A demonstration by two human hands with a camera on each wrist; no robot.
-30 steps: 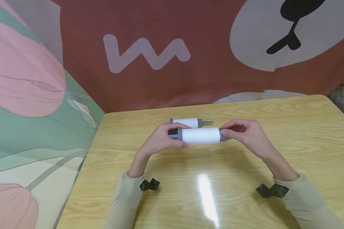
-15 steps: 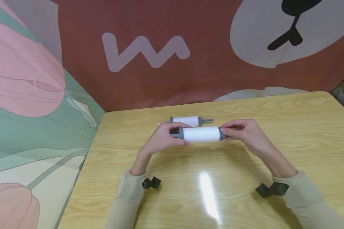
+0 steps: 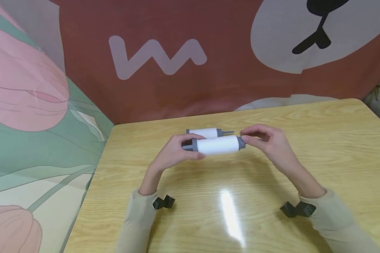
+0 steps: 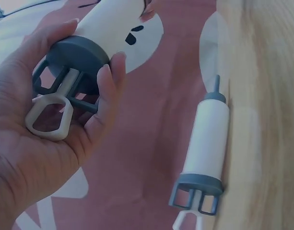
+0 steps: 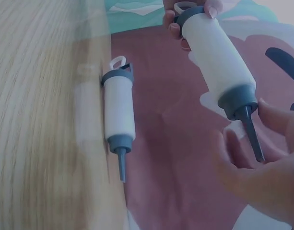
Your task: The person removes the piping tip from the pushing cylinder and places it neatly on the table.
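Left hand grips a syringe; right hand has digits apart around its nozzle.
Head view: the other syringe lies at its 11 o'clock on the table.

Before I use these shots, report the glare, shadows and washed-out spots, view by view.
Head: glare streak on the table, soft shadow beside the right sleeve, held syringe nearly blown out; left wrist: dim, muted colours; right wrist: top right corner washed out, with a pale patch beside the lying syringe, likely its reflection.
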